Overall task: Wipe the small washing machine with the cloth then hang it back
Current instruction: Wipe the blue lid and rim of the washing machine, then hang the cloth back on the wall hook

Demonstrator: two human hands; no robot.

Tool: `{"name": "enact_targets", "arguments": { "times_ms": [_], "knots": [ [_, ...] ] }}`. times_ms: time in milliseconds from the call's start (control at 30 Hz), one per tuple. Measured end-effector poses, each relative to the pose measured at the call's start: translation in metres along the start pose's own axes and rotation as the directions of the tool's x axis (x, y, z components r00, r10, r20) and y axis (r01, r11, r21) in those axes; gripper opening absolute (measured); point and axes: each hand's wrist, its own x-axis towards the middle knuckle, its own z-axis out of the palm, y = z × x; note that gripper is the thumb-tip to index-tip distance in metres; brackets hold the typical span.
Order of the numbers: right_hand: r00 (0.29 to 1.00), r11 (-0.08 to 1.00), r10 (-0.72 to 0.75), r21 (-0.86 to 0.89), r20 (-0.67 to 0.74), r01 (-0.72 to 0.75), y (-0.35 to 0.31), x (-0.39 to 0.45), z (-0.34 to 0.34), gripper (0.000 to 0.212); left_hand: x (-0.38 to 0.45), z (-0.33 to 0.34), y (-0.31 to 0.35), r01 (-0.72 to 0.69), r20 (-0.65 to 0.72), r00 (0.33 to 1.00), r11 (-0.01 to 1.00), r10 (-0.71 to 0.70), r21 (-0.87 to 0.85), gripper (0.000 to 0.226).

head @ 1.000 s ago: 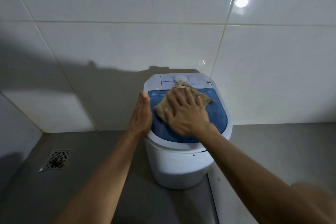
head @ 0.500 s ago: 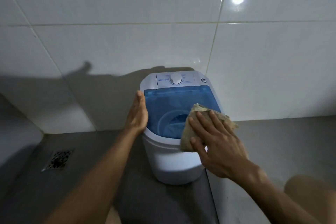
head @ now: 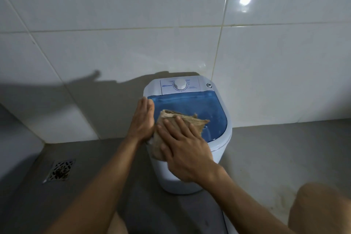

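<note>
1. The small washing machine (head: 191, 138) stands on the grey floor (head: 275, 157) against the tiled wall (head: 133, 43), with its blue lid (head: 205, 108) facing up and the white dial (head: 180, 84) at the back.
2. The cloth (head: 176, 119), tan and folded, lies on the front left of the lid and hangs over the near rim.
3. The right hand (head: 182, 150) lies flat on the cloth, fingers spread; it presses rather than clasps, so there is no closed grip.
4. The left hand (head: 142, 119) is open too, palm against the machine's left edge, holding nothing, apparently to steady the tub.
5. To wipe well, I would keep the palm flat and the pressure even, and work in overlapping strokes over lid, rim and control panel.
6. Brace with the left hand, since the machine looks light enough to slide.
7. Keep the cloth folded so no loose corner drags on the floor.
</note>
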Motion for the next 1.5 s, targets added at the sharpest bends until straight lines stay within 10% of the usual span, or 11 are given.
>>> {"name": "enact_targets", "arguments": {
  "times_ms": [200,633,933,1267,1500],
  "knots": [
    [0.975,0.975,0.220,0.001,0.020,-0.220,0.057,-0.029,-0.014,0.065,-0.004,0.004,0.010,-0.133,0.017,0.991,0.939,0.135,0.317,0.073],
    [0.955,0.949,0.297,0.115,0.001,-0.295,0.095,0.062,-0.048,0.040,-0.022,0.019,0.039,-0.386,0.052,0.918,0.857,0.393,0.341,0.075],
    [0.921,0.927,0.366,0.134,-0.133,-0.349,0.122,0.095,-0.054,0.056,0.001,0.029,0.049,-0.324,-0.110,0.933,0.932,0.343,0.162,0.014],
    [0.883,0.914,0.386,0.243,-0.267,-0.326,0.119,0.121,-0.040,0.023,0.044,-0.004,0.039,-0.142,-0.201,0.945,0.875,0.259,0.463,0.014],
    [0.816,0.830,0.418,0.534,-0.400,-0.163,0.123,0.136,-0.040,0.010,0.064,-0.020,0.037,-0.060,-0.341,0.922,0.938,0.183,0.342,0.018]
  ]
}}
